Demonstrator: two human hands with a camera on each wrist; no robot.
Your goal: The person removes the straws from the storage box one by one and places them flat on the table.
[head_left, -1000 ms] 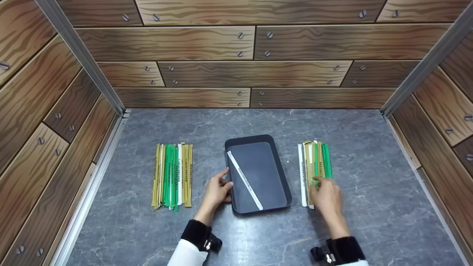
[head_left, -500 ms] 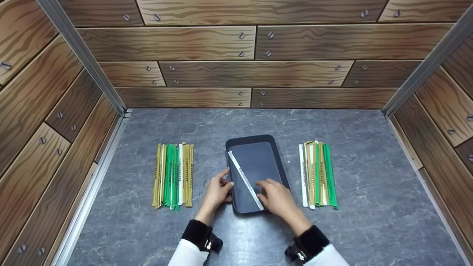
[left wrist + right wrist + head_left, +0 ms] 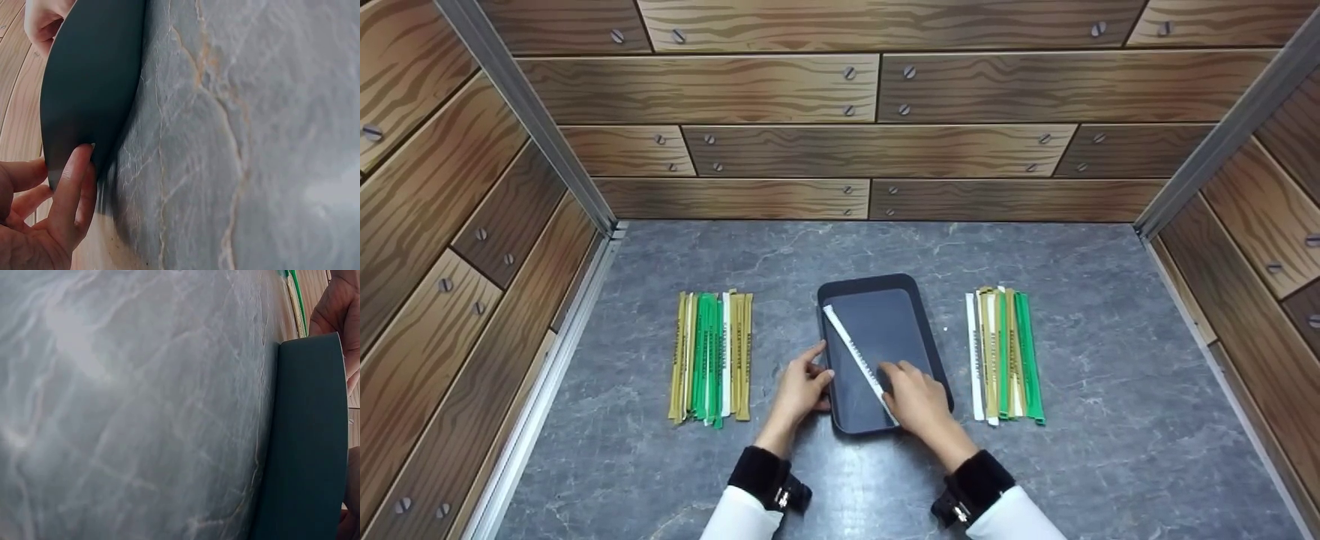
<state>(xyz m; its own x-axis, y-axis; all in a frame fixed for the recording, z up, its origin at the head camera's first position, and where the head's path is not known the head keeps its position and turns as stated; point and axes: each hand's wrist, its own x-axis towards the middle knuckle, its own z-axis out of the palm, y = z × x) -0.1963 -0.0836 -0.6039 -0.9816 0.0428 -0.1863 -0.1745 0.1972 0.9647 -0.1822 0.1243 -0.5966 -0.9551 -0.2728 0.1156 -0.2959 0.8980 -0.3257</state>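
Note:
A dark grey tray (image 3: 885, 330) lies in the middle of the table in the head view. My left hand (image 3: 799, 386) holds its left edge, thumb at the rim and fingers along the outer wall. The left wrist view shows those fingers on the tray's outer wall (image 3: 93, 79). Inside the tray a long white paper-wrapped straw (image 3: 851, 349) lies diagonally. My right hand (image 3: 919, 401) reaches over the tray's right side and pinches the straw near its lower end. Its fingertips are partly hidden. In the right wrist view the tray wall (image 3: 306, 439) hides most of this work.
A row of green, white and gold wrapped straws (image 3: 709, 356) lies left of the tray. Another such row (image 3: 1003, 356) lies to the right. The grey marbled table (image 3: 840, 247) is bounded by wood-patterned walls (image 3: 840, 150) behind and at both sides.
My right hand has moved left from the right-hand row into the tray and onto the white straw, which has turned slightly. My left hand stays on the tray's edge.

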